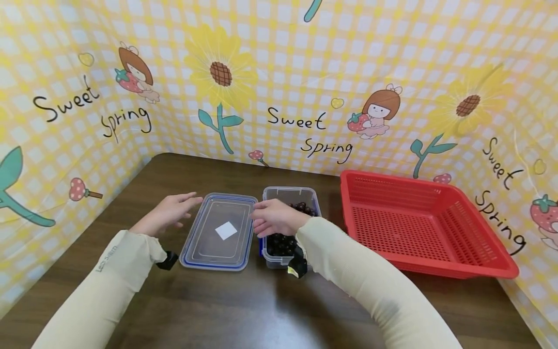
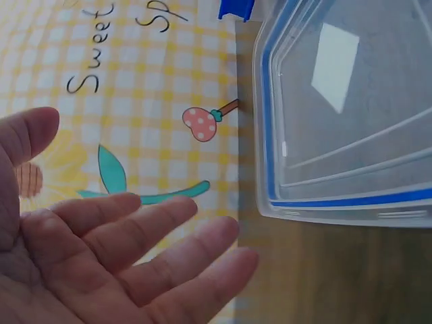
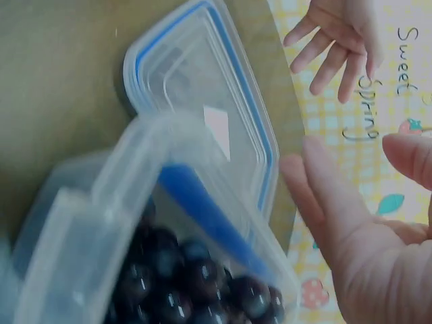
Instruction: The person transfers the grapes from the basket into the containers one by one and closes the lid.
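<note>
A clear plastic lid (image 1: pixel 220 206) with a blue seal and a white square label (image 1: pixel 226 230) lies flat on the table. Just right of it stands a clear plastic container (image 1: pixel 289 190), holding dark, round, shiny fruits (image 3: pixel 202 277). My left hand (image 1: pixel 170 213) hovers by the lid's left edge, fingers spread and relaxed; the left wrist view shows it apart from the lid. Above the container, my right hand (image 1: pixel 276 218) points its extended fingers left toward the lid's right edge, gripping nothing. It hides part of the container and the fruits.
A large red plastic basket (image 1: pixel 429 261) with perforated sides stands on the right of the brown wooden table (image 1: pixel 218 310). A yellow checked cloth (image 1: pixel 283 87) with printed flowers hangs behind and along both sides.
</note>
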